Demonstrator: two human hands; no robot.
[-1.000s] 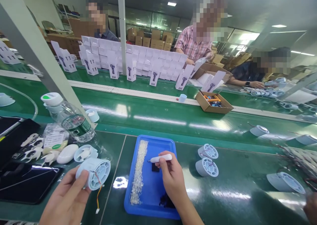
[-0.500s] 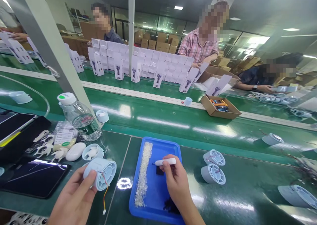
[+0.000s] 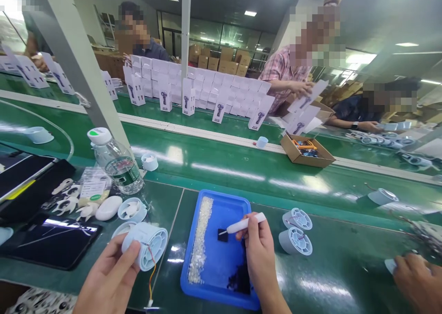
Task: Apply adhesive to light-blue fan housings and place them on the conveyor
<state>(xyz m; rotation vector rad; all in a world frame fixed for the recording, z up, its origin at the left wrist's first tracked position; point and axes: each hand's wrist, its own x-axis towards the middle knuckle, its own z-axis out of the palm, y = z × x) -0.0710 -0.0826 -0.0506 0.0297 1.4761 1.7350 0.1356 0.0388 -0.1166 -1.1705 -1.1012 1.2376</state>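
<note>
Left hand point(image 3: 110, 279) at 7 o'clock in my view, fingers curled around a pale blue round fan housing point(image 3: 147, 245), open grille facing up-right. Firm grip, thumb on the near side. Red and yellow wires point(image 3: 151, 282) hang from the housing toward 6 o'clock, ending in a small white connector just above the table edge.

Right hand point(image 3: 260, 254) at 6 o'clock, pinched closed on a white pen-like tool point(image 3: 246, 223). Tool lies tilted, tip pointing to 9 o'clock, touching or just above a small black square part point(image 3: 223, 235); I can't tell which. The part sits on the floor of the blue tray point(image 3: 238, 201). Inside the tray: a strip of small clear granules point(image 3: 200, 240) along the 9 o'clock wall, and a dark clump of parts point(image 3: 238, 279) near the 6 o'clock corner, partly behind my wrist.

2 more fan housings point(image 3: 297, 231) stand just beside the tray at its 3 o'clock side, near each other. Water bottle point(image 3: 117, 162) lies tilted at 10 o'clock of the tray, white impellers point(image 3: 71, 199) near it. Another person's hand point(image 3: 414, 272) is in at 4 o'clock, well apart from mine. White product boxes point(image 3: 200, 90) are stacked at 12 o'clock across the green belt point(image 3: 241, 166).
</note>
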